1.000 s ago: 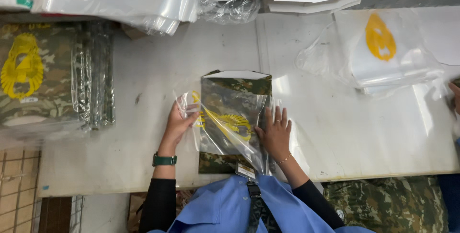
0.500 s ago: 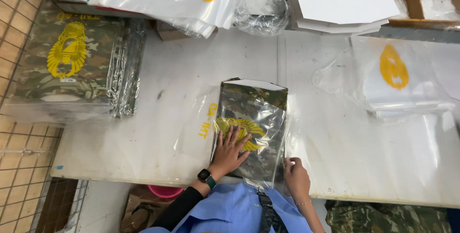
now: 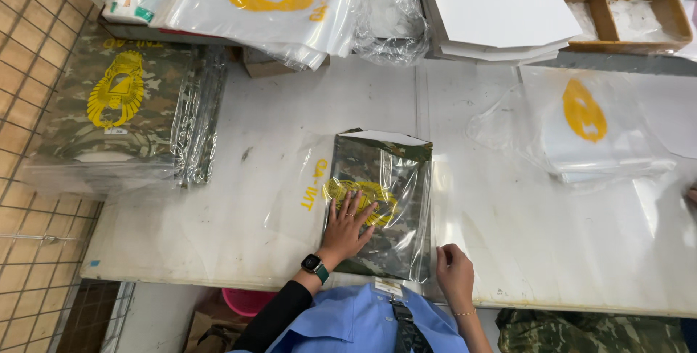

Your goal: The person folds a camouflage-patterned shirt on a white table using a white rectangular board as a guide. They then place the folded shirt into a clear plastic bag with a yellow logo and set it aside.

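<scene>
At nine o'clock on the counter (image 3: pixel 552 237) sits a stack (image 3: pixel 120 117) of bagged camouflage garments with a yellow crest, well apart from me. At eleven o'clock lies a pile of clear bags (image 3: pixel 268 4) printed in yellow, and just right of it a crumpled wad of plastic (image 3: pixel 388 19).

My left hand (image 3: pixel 348 226) lies flat at six o'clock, fingers (image 3: pixel 353 206) spread open and pressing on the garment (image 3: pixel 381 200), a folded camouflage piece with a yellow crest, already inside a clear bag (image 3: pixel 308 186). The bag's loose printed flap spreads out to the garment's left. A white card shows at the garment's top edge. I wear a watch (image 3: pixel 315 265) on that wrist.

My right hand (image 3: pixel 454 269) is at five o'clock, at the bag's lower right corner by the counter's near edge. Its fingers are curled in, but I cannot tell whether they pinch the plastic.

At one o'clock lies a stack of white sheets (image 3: pixel 494 8). At two o'clock sits a cardboard tray (image 3: pixel 624 4), and below it, at three o'clock, a heap of empty bags (image 3: pixel 588 124) with yellow marks.
</scene>
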